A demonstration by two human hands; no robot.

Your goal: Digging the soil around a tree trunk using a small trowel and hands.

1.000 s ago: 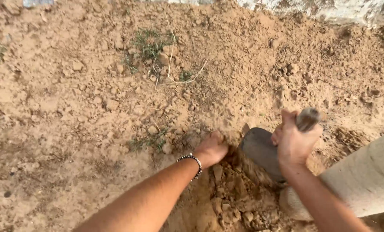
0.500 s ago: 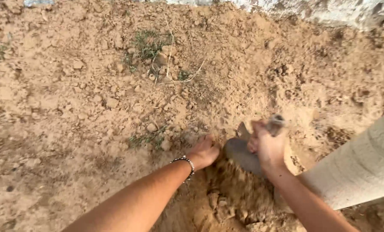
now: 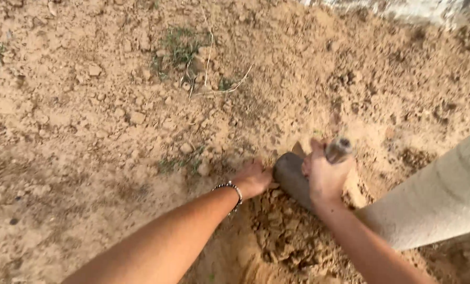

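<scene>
The right hand [image 3: 324, 176] is clenched round the short handle [image 3: 338, 149] of a digging tool; its dark metal blade [image 3: 293, 176], likely heavy and stiff, lies between both hands. The left hand [image 3: 253, 179] presses loosely into crumbly soil [image 3: 285, 231].

The left hand [image 3: 253, 179] presses the soil just left of the hoe blade [image 3: 293, 178], whose handle [image 3: 338, 149] the right hand [image 3: 325, 176] grips, above the dug hole [image 3: 285, 236].

Outdoor dig site: loose reddish soil [image 3: 87, 131], clods, sparse grass tufts [image 3: 180, 47].
</scene>
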